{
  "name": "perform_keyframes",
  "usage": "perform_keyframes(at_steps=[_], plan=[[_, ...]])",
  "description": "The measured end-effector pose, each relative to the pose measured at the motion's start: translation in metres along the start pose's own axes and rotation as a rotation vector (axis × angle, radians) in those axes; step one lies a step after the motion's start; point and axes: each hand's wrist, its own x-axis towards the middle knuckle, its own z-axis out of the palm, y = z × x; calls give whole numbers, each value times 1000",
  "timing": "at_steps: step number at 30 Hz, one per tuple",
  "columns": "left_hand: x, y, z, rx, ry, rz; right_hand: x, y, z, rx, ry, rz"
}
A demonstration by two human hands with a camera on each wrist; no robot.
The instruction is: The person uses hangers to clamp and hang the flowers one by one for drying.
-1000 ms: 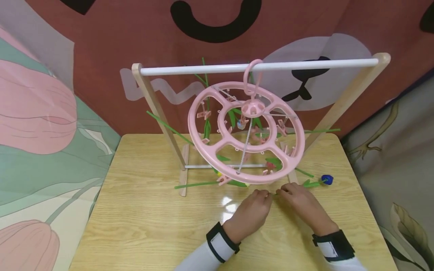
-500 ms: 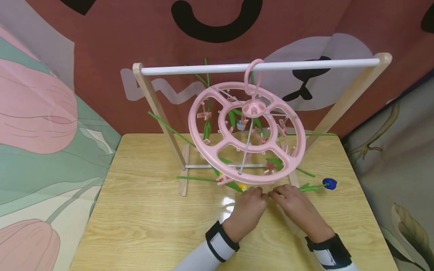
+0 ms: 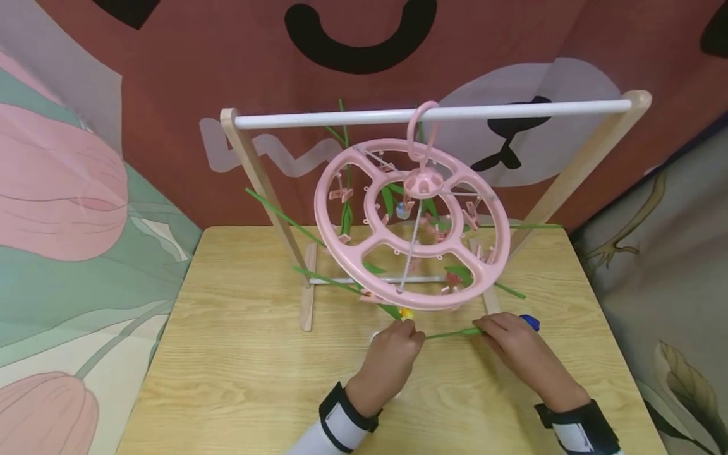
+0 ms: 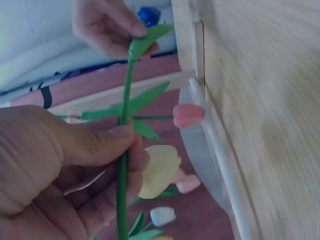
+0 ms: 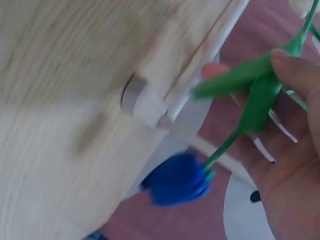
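Observation:
A blue artificial tulip point(image 5: 177, 180) with a green stem point(image 3: 446, 334) stretches between my two hands, low over the table in front of the hanger. My left hand point(image 3: 389, 360) pinches the stem between thumb and fingers, as the left wrist view shows. My right hand point(image 3: 526, 357) pinches the leaves point(image 5: 262, 102) near the blossom with its thumb and fingers. In the head view that hand partly hides the blossom. Just above my hands hangs a round pink clip hanger point(image 3: 355, 256), with several artificial tulips in its clips. A yellow tulip point(image 3: 406, 313) hangs close to my left fingertips.
The hanger's hook goes over the white bar point(image 3: 318, 118) of a wooden rack point(image 3: 552, 196) standing on the table point(image 3: 227, 379). Green stems point(image 3: 284, 218) stick out around the hanger. Behind the rack is a printed cloth point(image 3: 199, 82); more cloth flanks the table.
My left hand has moved left and slightly down, and more stem shows between the hands. The right hand has shifted a little right, nearer the blossom. The clipped yellow tulip's stem has tilted.

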Motion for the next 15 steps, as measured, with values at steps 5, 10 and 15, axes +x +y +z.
perform_keyframes(at_steps=[5, 10, 15], plan=[[-10, -13, -10, -34, 56, -6, -1, 10, -6, -22, 17, 7], [-19, -25, -19, -42, 69, -34, 2, 10, -7, -31, -12, 4], [-26, -36, -26, -78, 91, -88, 3, 7, -5, 4, -58, 45]])
